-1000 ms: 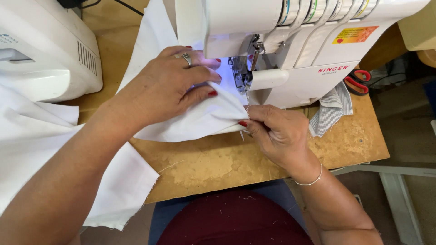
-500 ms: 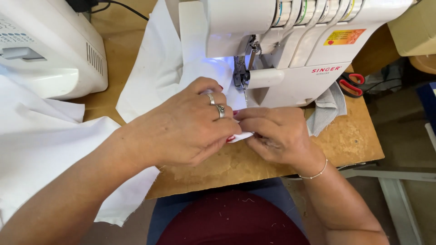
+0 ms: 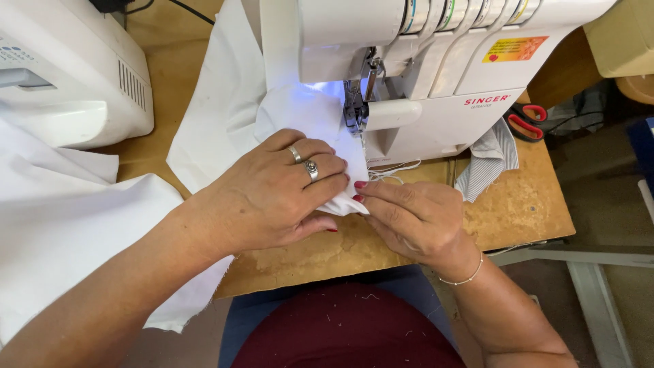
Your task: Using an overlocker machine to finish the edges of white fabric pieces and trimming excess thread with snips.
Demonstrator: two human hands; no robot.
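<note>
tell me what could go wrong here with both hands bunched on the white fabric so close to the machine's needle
The left hand and right hand pinch the white fabric just in front of the presser foot, so fingertips could slip toward the needle. Loose thread tails beside the right hand might get caught in the machine. The folded edge may feed unevenly.

- Surface (image 3: 518, 211): bare chipboard, its front edge facing the person.
- Serger (image 3: 436, 75), white, stands at the back right.
- Second white machine (image 3: 75, 75) stands at the back left.
- White cloth (image 3: 218, 116) lies between them and spills over the front left edge.
- Striped cloth (image 3: 487, 160) lies beside the serger.
- Red-handled scissors (image 3: 524, 121) lie behind it.
</note>
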